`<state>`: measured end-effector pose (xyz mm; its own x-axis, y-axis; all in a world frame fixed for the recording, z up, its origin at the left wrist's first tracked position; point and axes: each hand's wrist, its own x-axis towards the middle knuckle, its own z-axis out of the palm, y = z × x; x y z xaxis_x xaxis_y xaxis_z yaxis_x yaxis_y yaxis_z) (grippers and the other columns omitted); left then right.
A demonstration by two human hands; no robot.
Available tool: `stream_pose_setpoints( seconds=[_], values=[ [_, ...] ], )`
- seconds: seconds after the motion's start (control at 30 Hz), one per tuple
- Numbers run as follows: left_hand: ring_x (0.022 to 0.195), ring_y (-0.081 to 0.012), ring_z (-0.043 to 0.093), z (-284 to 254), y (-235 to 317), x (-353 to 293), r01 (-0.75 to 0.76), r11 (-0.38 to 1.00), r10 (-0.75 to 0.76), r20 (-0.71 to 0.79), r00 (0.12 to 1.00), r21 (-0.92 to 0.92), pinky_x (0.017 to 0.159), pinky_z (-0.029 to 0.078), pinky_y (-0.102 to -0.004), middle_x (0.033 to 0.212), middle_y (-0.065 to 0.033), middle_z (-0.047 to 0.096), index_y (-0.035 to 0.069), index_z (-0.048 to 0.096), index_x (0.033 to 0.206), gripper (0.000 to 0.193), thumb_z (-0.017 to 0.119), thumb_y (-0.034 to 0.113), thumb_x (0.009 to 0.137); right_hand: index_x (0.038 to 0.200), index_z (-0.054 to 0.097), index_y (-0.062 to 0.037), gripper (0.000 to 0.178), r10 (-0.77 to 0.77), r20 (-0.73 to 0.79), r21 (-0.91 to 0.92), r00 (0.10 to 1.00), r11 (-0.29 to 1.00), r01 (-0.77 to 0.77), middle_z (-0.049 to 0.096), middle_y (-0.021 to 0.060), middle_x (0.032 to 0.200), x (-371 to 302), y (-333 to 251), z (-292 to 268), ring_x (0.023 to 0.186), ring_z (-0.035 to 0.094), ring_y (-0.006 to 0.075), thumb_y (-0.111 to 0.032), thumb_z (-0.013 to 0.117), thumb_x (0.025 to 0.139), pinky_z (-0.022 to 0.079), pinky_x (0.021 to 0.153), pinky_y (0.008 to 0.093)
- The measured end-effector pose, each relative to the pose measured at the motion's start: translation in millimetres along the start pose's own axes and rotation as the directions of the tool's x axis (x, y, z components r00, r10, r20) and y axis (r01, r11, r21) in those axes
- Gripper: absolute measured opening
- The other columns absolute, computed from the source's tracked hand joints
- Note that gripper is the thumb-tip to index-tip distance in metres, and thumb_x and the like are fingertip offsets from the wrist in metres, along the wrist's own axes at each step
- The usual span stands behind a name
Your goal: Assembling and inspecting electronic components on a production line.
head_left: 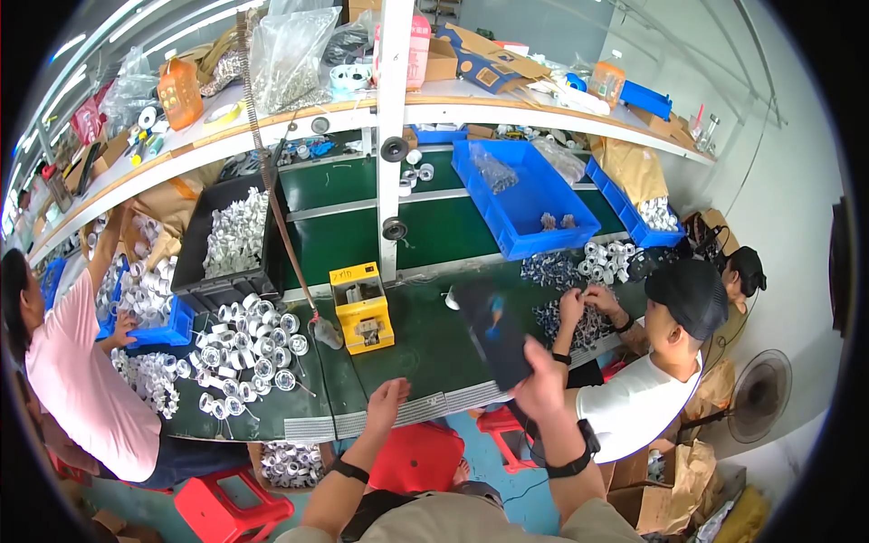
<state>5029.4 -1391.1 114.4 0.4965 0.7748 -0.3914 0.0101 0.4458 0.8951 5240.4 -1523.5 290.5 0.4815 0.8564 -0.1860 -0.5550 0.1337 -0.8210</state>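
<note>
A dark smartphone (491, 337) is gripped in my right hand (541, 380), raised over the near edge of the green workbench (425, 348). A small coloured patch shows on the phone's dark face. My left hand (387, 404) is in the air at the bench's front edge, its fingers loosely curled with nothing visible in them. Nearest to it on the bench stands a yellow box (369, 330) with dark openings. To the left of that box lie a grey-ended hanging tool (326, 333) and a pile of small white round parts (253, 348).
A co-worker in pink (95, 371) reaches into bins at left; another in white (643, 398) handles small dark parts (579, 324) at right. A black crate (231, 240) and blue tray (525, 199) stand behind. A white post (391, 136) rises midway. Red stools (231, 507) stand below.
</note>
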Motion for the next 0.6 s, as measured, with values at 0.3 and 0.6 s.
stream_pose_setpoints(
  seconds=[0.3, 0.6],
  values=[
    [0.073, -0.0357, 0.056, -40, -66, 45, -0.339, 0.447, 0.661, -0.050, 0.749, 0.828, 0.067, 0.045, -0.0446, 0.075, -0.0141, 0.062, 0.005, 0.065, 0.081, 0.012, 0.058, 0.014, 0.080, 0.099, 0.057, -0.0060, 0.024, -0.292, 0.068, -0.022, 0.954, 0.955, 0.294, 0.060, 0.0019, 0.076, 113, -135, 87, 0.056, 0.052, 0.0101, -0.027, 0.044, 0.097, 0.039, 0.047, 0.0204],
    [0.068, -0.0329, 0.055, -45, -67, 49, -0.382, 0.347, 0.719, 0.018, 0.695, 0.856, 0.063, 0.045, -0.0426, 0.069, -0.0116, 0.060, 0.006, 0.063, 0.076, 0.007, 0.059, 0.012, 0.077, 0.109, 0.044, 0.0006, 0.023, -0.226, 0.055, -0.026, 0.973, 0.973, 0.228, 0.053, 0.0104, 0.080, 251, -188, 147, 0.066, 0.057, 0.0189, -0.018, 0.046, 0.097, 0.055, 0.059, 0.0276]
  ],
)
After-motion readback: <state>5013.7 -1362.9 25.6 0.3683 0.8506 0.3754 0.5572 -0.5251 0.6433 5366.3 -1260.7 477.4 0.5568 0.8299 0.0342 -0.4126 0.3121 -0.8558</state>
